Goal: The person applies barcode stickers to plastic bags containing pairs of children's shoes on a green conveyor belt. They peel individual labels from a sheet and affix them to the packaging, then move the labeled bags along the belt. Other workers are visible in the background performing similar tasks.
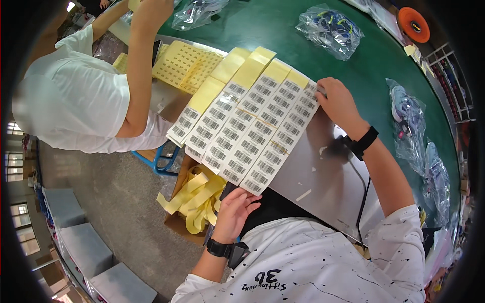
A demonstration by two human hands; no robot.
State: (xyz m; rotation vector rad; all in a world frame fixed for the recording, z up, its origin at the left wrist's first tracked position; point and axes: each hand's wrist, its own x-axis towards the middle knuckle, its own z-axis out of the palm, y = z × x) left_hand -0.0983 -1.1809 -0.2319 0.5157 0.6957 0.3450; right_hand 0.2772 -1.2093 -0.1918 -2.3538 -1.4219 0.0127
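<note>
Several long barcode label strips point(247, 129), white with yellow backing at their far ends, lie side by side and overlapping across the table corner. My right hand point(339, 99) is closed at the far end of the rightmost strip, its fingertips on the edge. At the near end of the same strip, my left hand point(233, 213) has its fingertips against the lower edge, partly hidden beneath it. Both wrists wear black bands. Yellow sheets of small labels point(184, 65) lie past the strips. A cardboard box point(183, 225) below my left side holds curled yellow backing strips point(194, 199).
A co-worker in a white shirt point(76, 101) works at the left. Clear plastic bags with shoes point(331, 30) lie on the green table point(268, 25). A metal plate point(328, 166) with a dark cable point(362, 202) is beside my right arm. An orange reel point(413, 24) stands far right.
</note>
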